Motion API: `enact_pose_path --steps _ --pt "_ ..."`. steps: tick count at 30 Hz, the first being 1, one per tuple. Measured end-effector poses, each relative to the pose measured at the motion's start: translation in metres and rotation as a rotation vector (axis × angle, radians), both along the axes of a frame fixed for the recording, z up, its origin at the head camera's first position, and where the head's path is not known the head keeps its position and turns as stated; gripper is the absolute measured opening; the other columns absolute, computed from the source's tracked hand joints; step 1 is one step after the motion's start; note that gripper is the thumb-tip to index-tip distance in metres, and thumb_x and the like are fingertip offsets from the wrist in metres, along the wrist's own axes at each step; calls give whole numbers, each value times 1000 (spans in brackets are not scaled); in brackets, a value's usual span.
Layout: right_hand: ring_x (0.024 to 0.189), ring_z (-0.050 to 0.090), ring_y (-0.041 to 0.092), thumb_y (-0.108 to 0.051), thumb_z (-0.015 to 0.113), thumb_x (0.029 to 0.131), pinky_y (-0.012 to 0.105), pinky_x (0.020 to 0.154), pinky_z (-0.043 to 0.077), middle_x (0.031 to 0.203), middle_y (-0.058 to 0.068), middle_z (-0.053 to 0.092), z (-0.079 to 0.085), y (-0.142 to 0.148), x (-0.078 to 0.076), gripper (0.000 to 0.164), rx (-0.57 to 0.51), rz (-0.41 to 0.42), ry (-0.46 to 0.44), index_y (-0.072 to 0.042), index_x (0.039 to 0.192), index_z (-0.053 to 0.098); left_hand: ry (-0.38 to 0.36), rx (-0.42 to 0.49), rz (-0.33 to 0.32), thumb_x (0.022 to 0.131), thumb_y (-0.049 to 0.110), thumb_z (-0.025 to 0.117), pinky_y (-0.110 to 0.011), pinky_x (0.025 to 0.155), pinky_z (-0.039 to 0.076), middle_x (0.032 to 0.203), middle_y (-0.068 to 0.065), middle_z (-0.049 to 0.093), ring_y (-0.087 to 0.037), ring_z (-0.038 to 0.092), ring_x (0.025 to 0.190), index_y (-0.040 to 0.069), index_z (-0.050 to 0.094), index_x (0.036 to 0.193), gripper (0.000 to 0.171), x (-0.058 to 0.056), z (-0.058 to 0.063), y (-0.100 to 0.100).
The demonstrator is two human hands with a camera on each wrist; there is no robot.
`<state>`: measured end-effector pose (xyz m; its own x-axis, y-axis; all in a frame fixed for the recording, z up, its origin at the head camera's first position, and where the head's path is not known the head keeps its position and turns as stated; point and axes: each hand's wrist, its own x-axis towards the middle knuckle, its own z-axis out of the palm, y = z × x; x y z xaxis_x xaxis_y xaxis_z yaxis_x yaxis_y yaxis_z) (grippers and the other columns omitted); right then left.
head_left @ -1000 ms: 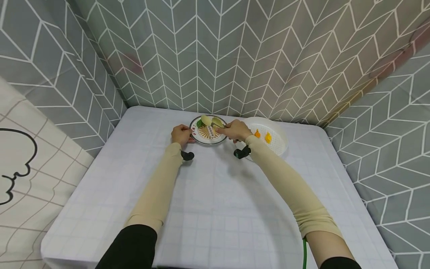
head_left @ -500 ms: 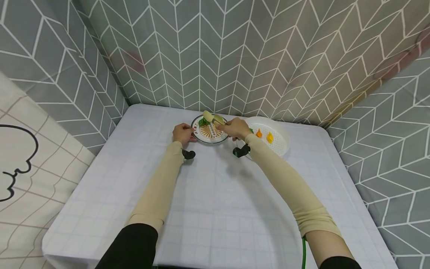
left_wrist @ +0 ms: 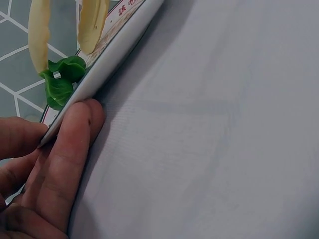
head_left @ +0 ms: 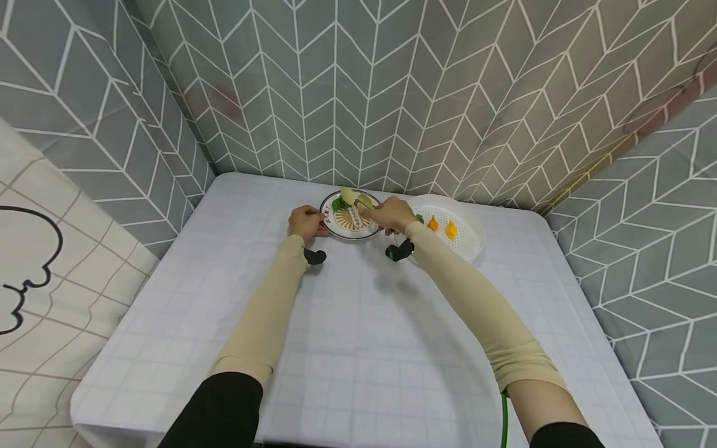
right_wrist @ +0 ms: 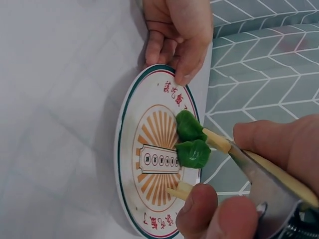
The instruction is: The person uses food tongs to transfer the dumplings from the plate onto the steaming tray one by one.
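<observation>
My left hand (head_left: 305, 223) holds the rim of a round white plate (right_wrist: 130, 179), thumb on top and fingers underneath. The plate has a dark green edge, red characters and an orange sunburst print. Green leafy pieces (right_wrist: 193, 153) lie on it toward the far side. In my right hand (head_left: 394, 215) is a pair of metal tongs (right_wrist: 269, 186) with pale yellow paddle-shaped tips (left_wrist: 92, 30). The tips stand apart over the plate, one right at the green pieces (left_wrist: 62, 82) and the other nearer the printed middle.
Right of the plate, partly behind my right wrist, stands a white perforated basket (head_left: 475, 236). An orange piece (head_left: 432, 223), a yellow piece (head_left: 450, 230) and a bit of green (head_left: 419, 218) lie in it. A patterned wall (head_left: 358, 93) rises behind the white-covered table (head_left: 347, 348).
One tong tip has lifted slightly, and more of the green pieces on the plate shows. A bit of green in the basket has come into view beside my right wrist.
</observation>
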<state>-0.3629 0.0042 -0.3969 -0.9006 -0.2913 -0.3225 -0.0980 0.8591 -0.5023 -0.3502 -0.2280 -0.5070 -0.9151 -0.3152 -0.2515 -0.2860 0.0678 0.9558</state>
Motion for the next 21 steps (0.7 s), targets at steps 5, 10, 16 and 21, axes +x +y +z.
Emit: enact_pose_path --steps 5,10,16,21 --pt "53 58 12 -57 64 101 24 48 44 109 20 78 1 -2 -2 58 -13 -18 2 0 107 77 -2 14 -1 105 9 62 -26 61 66 114 -19 66 -11 67 55 -4 62 133 31 -1 -2 -2" --pt "54 61 14 -59 64 100 26 49 44 105 19 78 0 -5 -5 61 13 -7 7 0 101 76 0 16 2 105 8 62 -28 61 66 113 -19 64 -13 67 56 -4 62 132 30 -2 -5 -3" --pt "54 61 14 -61 63 99 27 49 41 77 6 72 0 -8 -5 62 43 3 21 -1 96 77 -2 -1 5 105 10 62 -27 62 66 118 -19 65 -12 68 58 -3 62 133 30 -1 -6 -2" --pt "57 61 16 -60 63 100 27 49 42 77 7 73 2 -10 -4 60 52 9 22 -2 91 76 10 -8 4 106 10 62 -26 62 66 115 -18 64 -12 67 58 -3 63 132 29 2 -5 -1"
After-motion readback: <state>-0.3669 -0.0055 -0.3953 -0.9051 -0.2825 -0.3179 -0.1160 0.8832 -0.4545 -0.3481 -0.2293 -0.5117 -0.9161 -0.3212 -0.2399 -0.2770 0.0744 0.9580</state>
